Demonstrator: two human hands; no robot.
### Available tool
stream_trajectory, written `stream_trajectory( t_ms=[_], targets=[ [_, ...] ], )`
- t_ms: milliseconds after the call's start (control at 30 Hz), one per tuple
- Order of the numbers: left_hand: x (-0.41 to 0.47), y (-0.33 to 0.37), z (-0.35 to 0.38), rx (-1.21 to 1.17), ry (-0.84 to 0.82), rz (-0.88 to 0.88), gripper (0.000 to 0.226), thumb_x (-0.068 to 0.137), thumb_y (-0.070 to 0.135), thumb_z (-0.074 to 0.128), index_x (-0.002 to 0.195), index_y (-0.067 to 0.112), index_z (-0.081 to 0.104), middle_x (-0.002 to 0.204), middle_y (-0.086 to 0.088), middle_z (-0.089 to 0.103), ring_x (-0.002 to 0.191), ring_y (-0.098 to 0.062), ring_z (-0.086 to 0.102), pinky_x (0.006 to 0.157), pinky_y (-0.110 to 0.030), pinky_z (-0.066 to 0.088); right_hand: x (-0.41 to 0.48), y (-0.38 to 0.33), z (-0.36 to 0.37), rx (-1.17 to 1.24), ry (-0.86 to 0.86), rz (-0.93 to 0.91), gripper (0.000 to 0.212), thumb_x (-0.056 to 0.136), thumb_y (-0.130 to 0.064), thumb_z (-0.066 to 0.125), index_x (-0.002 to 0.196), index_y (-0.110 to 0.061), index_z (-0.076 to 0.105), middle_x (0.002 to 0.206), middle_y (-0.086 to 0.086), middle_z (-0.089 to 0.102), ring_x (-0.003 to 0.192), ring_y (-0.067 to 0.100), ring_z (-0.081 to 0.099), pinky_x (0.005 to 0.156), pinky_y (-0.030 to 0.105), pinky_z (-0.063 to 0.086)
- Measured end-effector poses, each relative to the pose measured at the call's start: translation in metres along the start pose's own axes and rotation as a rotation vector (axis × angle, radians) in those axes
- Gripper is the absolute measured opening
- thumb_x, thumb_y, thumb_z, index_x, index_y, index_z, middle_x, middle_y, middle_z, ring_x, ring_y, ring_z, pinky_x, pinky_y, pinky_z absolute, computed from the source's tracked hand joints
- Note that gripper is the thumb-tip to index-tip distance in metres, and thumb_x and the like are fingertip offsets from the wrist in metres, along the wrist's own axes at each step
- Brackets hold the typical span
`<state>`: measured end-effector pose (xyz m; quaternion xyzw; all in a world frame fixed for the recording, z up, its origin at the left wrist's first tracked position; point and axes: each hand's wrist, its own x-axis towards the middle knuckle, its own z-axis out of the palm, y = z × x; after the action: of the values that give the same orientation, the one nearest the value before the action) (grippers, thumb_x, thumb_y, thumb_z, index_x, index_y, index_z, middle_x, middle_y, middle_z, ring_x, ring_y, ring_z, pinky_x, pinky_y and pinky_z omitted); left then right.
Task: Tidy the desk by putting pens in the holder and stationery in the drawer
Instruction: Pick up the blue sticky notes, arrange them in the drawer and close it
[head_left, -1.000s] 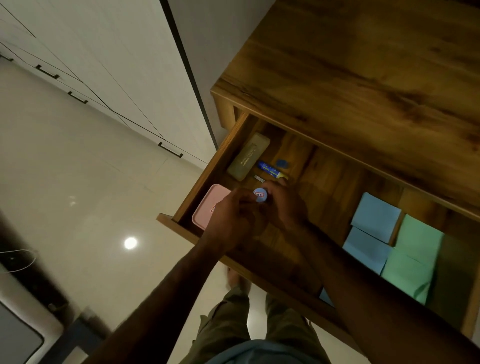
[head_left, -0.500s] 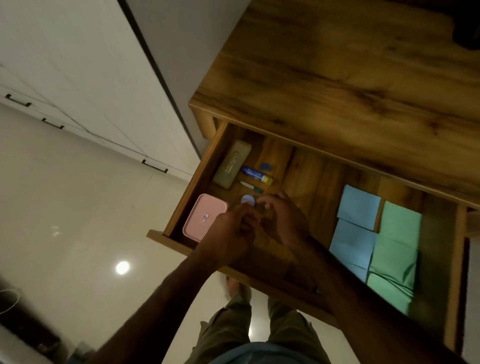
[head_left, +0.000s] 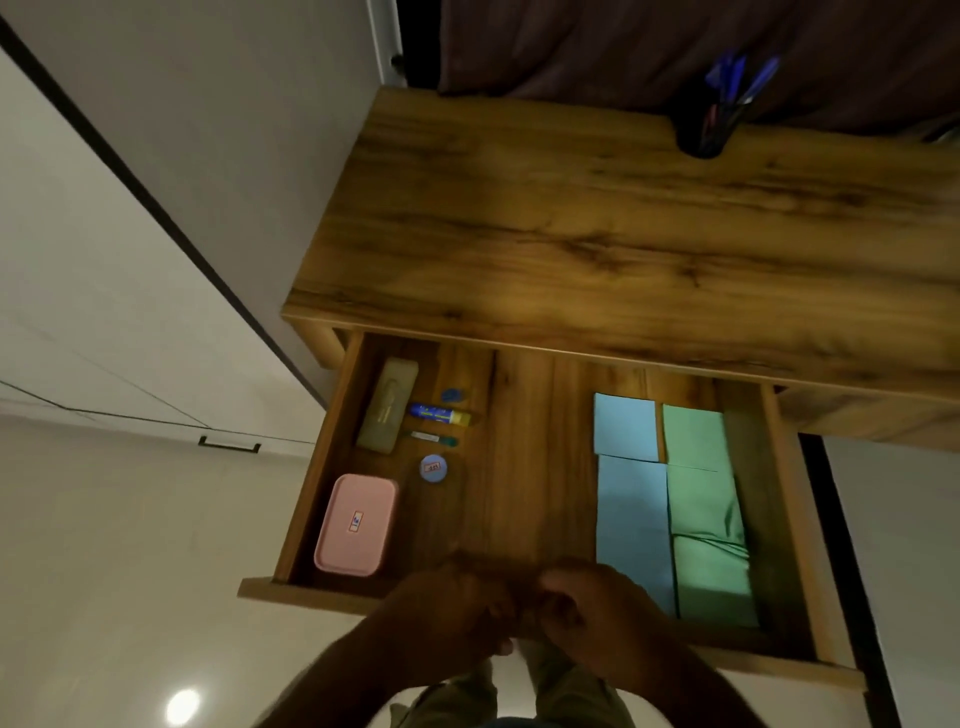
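Observation:
The wooden drawer (head_left: 524, 415) stands pulled out under the desk top (head_left: 597, 234). In its left part lie a pink box (head_left: 356, 525), a round blue tin (head_left: 433, 468), a blue-and-yellow glue stick (head_left: 440, 414), a small pen-like stick (head_left: 434, 439), a small blue piece (head_left: 453, 396) and an olive case (head_left: 387, 413). Blue paper pads (head_left: 626, 426) and green paper pads (head_left: 693, 436) fill the right part. My left hand (head_left: 447, 618) and my right hand (head_left: 592, 613) sit side by side at the drawer's front edge with fingers curled over it. A black pen holder (head_left: 701, 130) with blue pens (head_left: 737, 83) stands at the desk's back right.
A grey wall and white cabinet doors with a dark handle (head_left: 228, 444) lie left of the desk. Pale glossy floor runs below the drawer. A dark curtain (head_left: 571, 47) hangs behind the desk.
Both hands have let go of the round blue tin, which now lies in the drawer, and have drawn back to the drawer's front edge. The view has swung up onto the desk top.

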<state>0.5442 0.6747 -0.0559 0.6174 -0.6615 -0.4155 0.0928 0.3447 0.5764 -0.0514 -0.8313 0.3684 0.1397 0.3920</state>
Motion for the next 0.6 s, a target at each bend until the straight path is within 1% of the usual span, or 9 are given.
stream_trajectory(
  t_ms=[33,100,200,267,333,400,467,600],
  targets=[
    [0.002,0.000,0.001,-0.001,-0.002,0.007,0.035,0.100,0.032,0.053,0.131,0.019,0.059,0.134,0.001,0.060,0.122,-0.011,0.055,0.092,-0.001,0.023,-0.003,-0.002,0.002,0.000,0.003,-0.005,0.008,0.095,-0.043,0.059,0.100,-0.043,0.065,0.095,-0.024,0.062,0.093,0.002,0.063,0.087,0.020,0.052],
    [0.004,0.001,0.002,0.042,-0.027,0.010,0.038,0.101,0.028,0.053,0.138,0.019,0.054,0.141,0.000,0.054,0.129,-0.011,0.049,0.102,-0.010,0.027,-0.007,-0.006,0.004,0.015,0.022,-0.008,0.013,0.093,-0.041,0.061,0.102,-0.037,0.069,0.097,-0.021,0.066,0.091,0.001,0.063,0.087,0.019,0.051],
    [0.006,0.001,0.006,0.128,-0.072,-0.006,0.044,0.100,0.026,0.053,0.144,0.022,0.047,0.149,0.001,0.046,0.136,-0.013,0.041,0.113,-0.023,0.028,-0.011,-0.010,0.004,0.002,0.048,-0.012,0.019,0.092,-0.043,0.063,0.110,-0.037,0.068,0.110,-0.019,0.067,0.094,-0.002,0.058,0.090,0.013,0.046],
    [0.008,0.003,0.007,0.170,-0.091,-0.008,0.044,0.101,0.026,0.052,0.145,0.023,0.046,0.150,0.002,0.044,0.137,-0.014,0.040,0.115,-0.026,0.028,-0.011,-0.010,0.006,-0.027,0.062,-0.010,0.020,0.093,-0.041,0.062,0.112,-0.037,0.067,0.112,-0.019,0.067,0.094,-0.005,0.054,0.091,0.012,0.044],
    [0.012,0.003,0.009,0.191,-0.122,-0.040,0.042,0.102,0.025,0.050,0.143,0.024,0.047,0.148,0.002,0.045,0.135,-0.015,0.042,0.115,-0.031,0.031,-0.011,-0.009,0.009,-0.057,0.073,-0.007,0.021,0.091,-0.039,0.063,0.112,-0.037,0.065,0.111,-0.020,0.066,0.097,-0.002,0.057,0.091,0.014,0.045],
    [0.015,0.005,0.011,0.199,-0.144,-0.056,0.038,0.101,0.023,0.050,0.140,0.023,0.050,0.144,0.001,0.050,0.131,-0.016,0.046,0.113,-0.034,0.035,-0.011,-0.008,0.014,-0.103,0.074,0.012,0.025,0.087,-0.039,0.064,0.112,-0.038,0.063,0.112,-0.019,0.064,0.101,0.003,0.059,0.093,0.022,0.048],
    [0.016,0.006,0.013,0.220,-0.161,-0.065,0.039,0.101,0.023,0.051,0.139,0.024,0.051,0.144,0.002,0.050,0.132,-0.016,0.046,0.113,-0.035,0.035,-0.011,-0.007,0.018,-0.138,0.099,0.029,0.027,0.085,-0.040,0.062,0.111,-0.036,0.063,0.113,-0.018,0.063,0.105,0.007,0.059,0.095,0.028,0.048],
    [0.017,0.009,0.016,0.256,-0.118,-0.096,0.037,0.100,0.026,0.051,0.137,0.028,0.051,0.145,0.004,0.049,0.133,-0.016,0.044,0.114,-0.037,0.034,-0.012,-0.010,0.020,-0.144,0.132,0.031,0.022,0.091,-0.035,0.061,0.112,-0.032,0.065,0.114,-0.017,0.063,0.107,0.007,0.058,0.094,0.024,0.043]
  ],
)
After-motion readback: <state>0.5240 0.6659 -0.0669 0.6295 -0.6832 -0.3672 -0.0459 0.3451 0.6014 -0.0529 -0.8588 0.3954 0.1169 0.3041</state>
